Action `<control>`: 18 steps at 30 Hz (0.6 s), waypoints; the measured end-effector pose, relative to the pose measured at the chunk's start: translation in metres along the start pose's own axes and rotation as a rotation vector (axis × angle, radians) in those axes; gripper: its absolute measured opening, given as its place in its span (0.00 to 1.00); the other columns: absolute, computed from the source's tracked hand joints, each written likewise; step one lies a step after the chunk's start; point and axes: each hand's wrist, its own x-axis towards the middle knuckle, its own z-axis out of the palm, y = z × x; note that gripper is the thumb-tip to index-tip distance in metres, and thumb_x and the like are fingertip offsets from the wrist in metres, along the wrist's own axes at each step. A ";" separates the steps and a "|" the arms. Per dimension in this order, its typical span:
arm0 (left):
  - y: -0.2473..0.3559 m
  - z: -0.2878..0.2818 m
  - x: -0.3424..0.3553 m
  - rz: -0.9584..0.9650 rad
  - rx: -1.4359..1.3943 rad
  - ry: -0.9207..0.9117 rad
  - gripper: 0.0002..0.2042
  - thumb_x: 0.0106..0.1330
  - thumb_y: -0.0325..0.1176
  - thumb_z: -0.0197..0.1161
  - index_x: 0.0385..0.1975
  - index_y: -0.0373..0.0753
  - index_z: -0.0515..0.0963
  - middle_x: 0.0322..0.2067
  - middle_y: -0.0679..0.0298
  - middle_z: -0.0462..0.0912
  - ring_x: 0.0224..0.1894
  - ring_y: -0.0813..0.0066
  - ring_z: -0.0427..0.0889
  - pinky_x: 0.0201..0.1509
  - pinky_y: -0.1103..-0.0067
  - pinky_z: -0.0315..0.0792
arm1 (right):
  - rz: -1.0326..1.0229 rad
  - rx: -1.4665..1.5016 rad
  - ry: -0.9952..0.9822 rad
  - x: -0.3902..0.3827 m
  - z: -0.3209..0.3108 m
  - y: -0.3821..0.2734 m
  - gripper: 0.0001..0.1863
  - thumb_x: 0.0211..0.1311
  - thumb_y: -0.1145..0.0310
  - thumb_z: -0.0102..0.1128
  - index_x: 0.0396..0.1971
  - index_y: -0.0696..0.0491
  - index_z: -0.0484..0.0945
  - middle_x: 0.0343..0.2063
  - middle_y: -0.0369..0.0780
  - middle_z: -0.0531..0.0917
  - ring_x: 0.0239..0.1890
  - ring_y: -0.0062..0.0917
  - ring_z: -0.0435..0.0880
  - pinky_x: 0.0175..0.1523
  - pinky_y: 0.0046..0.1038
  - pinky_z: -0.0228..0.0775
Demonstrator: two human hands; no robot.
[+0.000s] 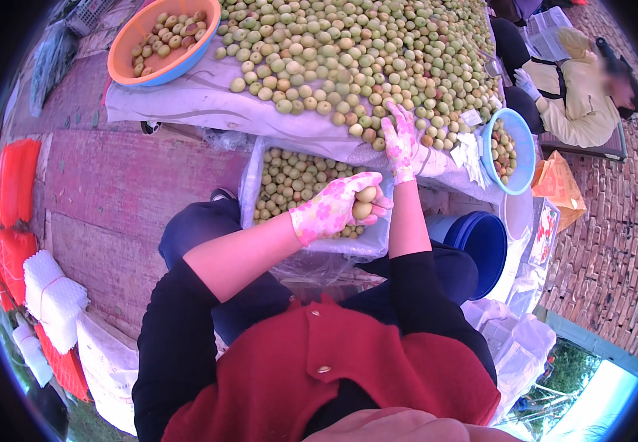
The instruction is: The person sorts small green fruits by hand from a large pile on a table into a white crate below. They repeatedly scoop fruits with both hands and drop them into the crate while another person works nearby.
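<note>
My left hand (337,206), in a white glove with pink flowers, is closed around small round yellow-green fruits (364,203), at least two of them showing. It hangs over a crate lined with clear plastic (250,188), which holds many of the same fruits (289,177). My right hand (401,144), gloved alike, reaches to the near edge of a broad heap of fruits (348,55) on a cloth-covered table (208,103). Its fingers are stretched out and apart beside the nearest fruits, and I see nothing held in them. The palm side of the left hand is partly hidden.
An orange basin (121,55) with fruits stands at the far left, a light blue bowl (527,158) with fruits on the right. Below that bowl is a dark blue bucket (485,254). Another person (580,96) sits at the right. Orange nets (16,184) lie left.
</note>
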 end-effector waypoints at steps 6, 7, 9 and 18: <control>-0.001 -0.003 0.002 0.004 0.045 -0.040 0.17 0.70 0.49 0.54 0.42 0.40 0.76 0.39 0.59 0.83 0.38 0.75 0.82 0.40 0.79 0.78 | -0.030 -0.062 -0.068 -0.017 0.004 0.001 0.29 0.55 0.72 0.62 0.60 0.49 0.71 0.59 0.48 0.70 0.63 0.41 0.66 0.67 0.39 0.57; -0.001 -0.003 0.001 -0.001 0.042 -0.029 0.17 0.70 0.49 0.54 0.42 0.40 0.76 0.39 0.59 0.83 0.38 0.75 0.82 0.40 0.78 0.78 | -0.005 0.007 -0.056 -0.019 0.002 0.004 0.30 0.54 0.74 0.62 0.61 0.51 0.70 0.58 0.49 0.71 0.63 0.41 0.66 0.67 0.40 0.58; 0.000 -0.003 0.001 -0.006 0.019 -0.014 0.16 0.70 0.47 0.54 0.38 0.39 0.76 0.39 0.57 0.83 0.37 0.74 0.83 0.39 0.78 0.79 | 0.165 0.465 0.019 -0.021 0.000 0.012 0.31 0.54 0.78 0.60 0.61 0.55 0.68 0.59 0.47 0.71 0.62 0.36 0.68 0.66 0.36 0.60; 0.001 -0.003 0.001 0.006 -0.004 -0.012 0.15 0.70 0.45 0.54 0.31 0.38 0.75 0.39 0.53 0.83 0.34 0.72 0.84 0.37 0.77 0.80 | 0.399 1.037 0.199 -0.011 -0.011 0.029 0.26 0.59 0.78 0.54 0.60 0.62 0.68 0.55 0.45 0.75 0.56 0.29 0.75 0.63 0.31 0.65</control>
